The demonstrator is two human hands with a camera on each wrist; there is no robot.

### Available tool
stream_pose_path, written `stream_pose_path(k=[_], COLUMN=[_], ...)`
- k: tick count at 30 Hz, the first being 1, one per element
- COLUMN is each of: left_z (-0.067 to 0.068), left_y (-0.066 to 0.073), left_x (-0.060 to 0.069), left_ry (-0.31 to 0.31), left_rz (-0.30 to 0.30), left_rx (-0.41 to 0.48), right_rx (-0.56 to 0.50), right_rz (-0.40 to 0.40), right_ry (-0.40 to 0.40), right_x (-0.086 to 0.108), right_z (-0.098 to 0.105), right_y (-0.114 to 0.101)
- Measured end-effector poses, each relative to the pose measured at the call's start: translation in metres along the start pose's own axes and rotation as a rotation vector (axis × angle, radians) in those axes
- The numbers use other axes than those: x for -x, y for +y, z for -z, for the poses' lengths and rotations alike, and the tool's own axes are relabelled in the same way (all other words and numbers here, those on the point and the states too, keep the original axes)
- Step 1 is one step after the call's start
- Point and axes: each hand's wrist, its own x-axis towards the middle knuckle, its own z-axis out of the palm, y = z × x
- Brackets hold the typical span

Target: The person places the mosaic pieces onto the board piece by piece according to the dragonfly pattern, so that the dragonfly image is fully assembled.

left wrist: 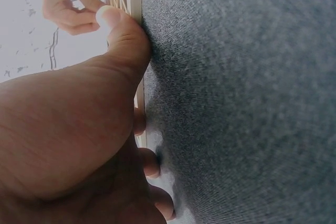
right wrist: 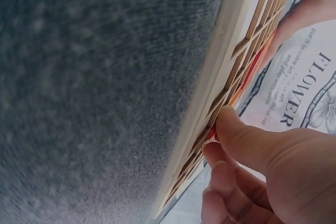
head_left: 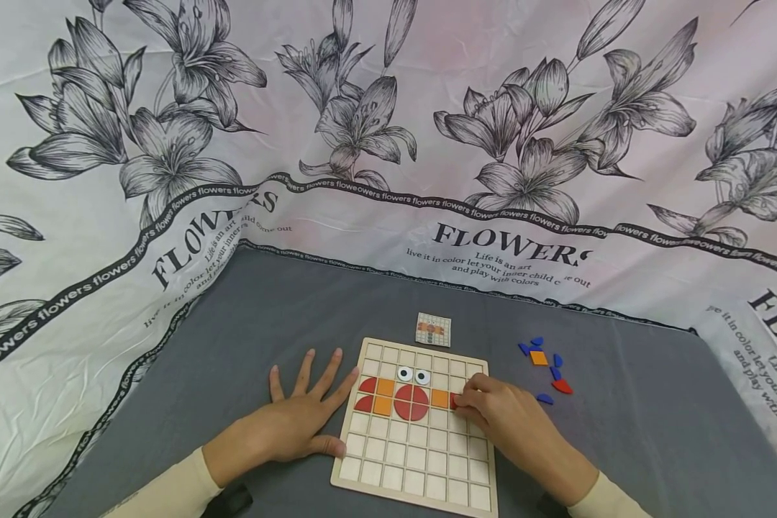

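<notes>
A wooden grid board (head_left: 395,454) lies on the grey cloth. My left hand (head_left: 298,424) spreads its fingers at the board's left side, thumb and a fingertip touching the edge. Over the right part of the board, my right hand (head_left: 508,414) pinches a small red piece (right wrist: 211,132) between thumb and fingers, at the cell right of an orange square (head_left: 439,398). The fingers partly hide that piece. On the board sit two eye pieces (head_left: 404,373), a red circle (head_left: 411,402) of quarter pieces, two orange squares (head_left: 383,406) and two red quarters (head_left: 364,403) at left.
Right of the board lie several loose blue pieces (head_left: 544,398), an orange square tile (head_left: 539,357) and a red quarter piece (head_left: 562,387). Behind the board is a small pattern card (head_left: 433,329). A flower-printed curtain (head_left: 362,216) borders the grey cloth (head_left: 285,302).
</notes>
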Motion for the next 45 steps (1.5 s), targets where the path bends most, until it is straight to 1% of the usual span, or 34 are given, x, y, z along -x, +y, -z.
stream_pose_path(k=[3, 11, 15, 20, 24, 29, 36, 39, 44, 45], left_z=[0.000, 0.001, 0.000, -0.001, -0.001, -0.001, 0.000, 0.000, -0.002, -0.006], left_y=[0.000, 0.001, 0.000, 0.000, -0.001, -0.001, 0.001, 0.001, -0.003, -0.007], left_x=[0.000, 0.001, 0.001, 0.001, 0.001, 0.001, 0.001, 0.001, 0.000, -0.001], left_ry=[0.002, 0.002, 0.004, -0.007, 0.000, 0.012, 0.000, 0.000, 0.008, 0.018], left_rz=[-0.001, -0.001, -0.006, 0.000, -0.007, -0.015, 0.000, 0.001, -0.022, -0.039], left_rx=[0.002, 0.004, -0.002, -0.011, -0.006, -0.003, 0.021, 0.020, 0.031, 0.032], right_rx=[-0.009, -0.035, -0.036, -0.037, -0.022, -0.012, -0.029, -0.028, -0.035, -0.039], right_rz=[0.000, 0.045, 0.048, 0.059, 0.069, 0.067, 0.041, 0.052, 0.070, 0.066], right_ry=[0.006, 0.014, 0.014, 0.023, 0.033, 0.044, 0.026, 0.039, 0.072, 0.072], right_x=[0.000, 0.002, 0.003, 0.005, 0.006, 0.008, 0.011, 0.013, 0.017, 0.018], right_z=[0.001, 0.001, 0.002, 0.000, 0.000, 0.001, 0.004, 0.004, 0.004, 0.004], right_y=[-0.001, -0.003, -0.004, -0.004, -0.004, -0.004, -0.005, -0.005, -0.004, -0.004])
